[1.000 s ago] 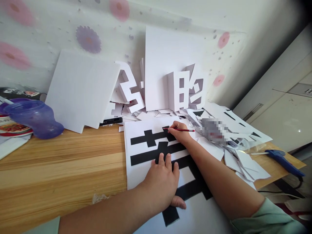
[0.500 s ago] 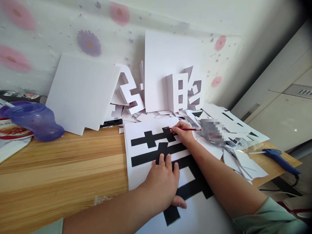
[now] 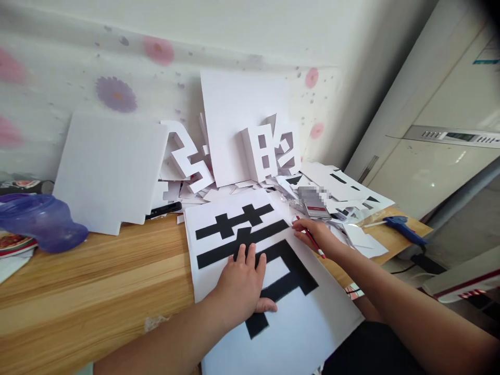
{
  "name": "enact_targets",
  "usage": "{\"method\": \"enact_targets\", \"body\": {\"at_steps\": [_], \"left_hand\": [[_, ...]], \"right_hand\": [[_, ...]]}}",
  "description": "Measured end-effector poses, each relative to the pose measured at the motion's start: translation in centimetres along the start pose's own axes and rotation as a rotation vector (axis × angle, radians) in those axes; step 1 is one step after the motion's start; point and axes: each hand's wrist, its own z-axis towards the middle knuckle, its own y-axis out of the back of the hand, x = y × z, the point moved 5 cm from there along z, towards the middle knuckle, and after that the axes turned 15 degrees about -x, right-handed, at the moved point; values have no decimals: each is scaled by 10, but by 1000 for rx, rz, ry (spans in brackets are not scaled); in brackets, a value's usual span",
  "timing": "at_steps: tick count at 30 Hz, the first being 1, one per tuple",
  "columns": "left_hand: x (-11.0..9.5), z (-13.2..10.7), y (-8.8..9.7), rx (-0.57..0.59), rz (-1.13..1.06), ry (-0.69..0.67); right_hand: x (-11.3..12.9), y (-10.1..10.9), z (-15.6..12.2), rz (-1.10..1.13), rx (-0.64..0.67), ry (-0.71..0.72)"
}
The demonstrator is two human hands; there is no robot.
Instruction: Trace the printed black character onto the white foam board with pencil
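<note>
My left hand (image 3: 244,284) lies flat with fingers spread on a black paper cutout (image 3: 291,271) of a blocky character. Beneath the cutout is a large white board (image 3: 304,328) that reaches toward my lap. Between the thumb and fingers of my right hand (image 3: 314,234) is a red pencil (image 3: 310,237), just past the right end of the long black bar. The pencil points up and to the left. Whether its tip touches the board I cannot tell.
White 3D letter shapes (image 3: 260,151) and blank white boards (image 3: 109,172) lean at the wall. Scraps (image 3: 308,182) pile up behind the board. A blue glue gun (image 3: 404,228) lies at the table's right edge. At far left stands a purple translucent container (image 3: 42,221).
My right hand has moved with the pencil from the upper small bar of the cutout to the right, off the black shape. My left hand stays pressed on it. The view has shifted right.
</note>
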Motion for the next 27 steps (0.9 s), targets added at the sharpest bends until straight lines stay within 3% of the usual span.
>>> {"method": "enact_targets", "body": {"at_steps": [4,12,16,22,27], "left_hand": [[-2,-6,2,-19,17,9],[-1,-16,2,-55,-33,37],[1,-21,3,-68,-153,63],[3,-23,5,-102,-215,74],[3,-24,4,-73,-218,71]], "right_hand": [[-2,-13,22,25,4,-49],[7,-50,114,23,-89,-57],[9,-67,145,97,-112,-127],[18,-68,153,268,-179,-167],[41,-33,127,468,-193,-92]]}}
